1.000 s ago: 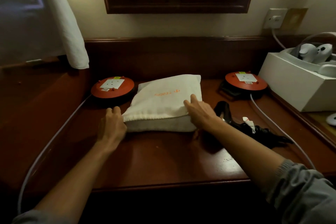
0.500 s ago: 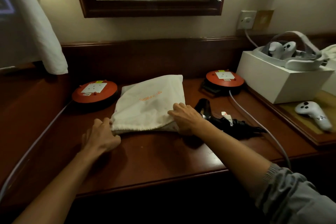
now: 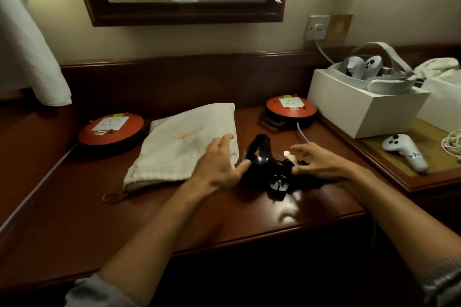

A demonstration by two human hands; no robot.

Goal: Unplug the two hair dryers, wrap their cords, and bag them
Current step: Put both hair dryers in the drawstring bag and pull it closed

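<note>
A black hair dryer [image 3: 259,153] lies on the wooden desk [image 3: 174,209], its cord bunched under my right hand and its black plug [image 3: 277,183] lying prongs-up in front. Left of it rests a white drawstring bag [image 3: 184,147] with orange lettering, bulging, its mouth toward me. My left hand [image 3: 219,166] hovers over the bag's right edge with fingers spread, thumb touching the dryer. My right hand [image 3: 318,162] reaches over the cord bundle, fingers straight, thumb by the dryer's handle. A second dryer is not visible.
Two orange cable reels sit at the back, one on the left [image 3: 111,129], one on the right [image 3: 290,107], with a white cable running off it. A white box [image 3: 361,117] holding a headset, a loose controller [image 3: 404,153] and a wall socket [image 3: 318,27] are on the right.
Both hands left the bag and moved right to the black hair dryer. The view swung right, and the bag now lies untouched on the desk.
</note>
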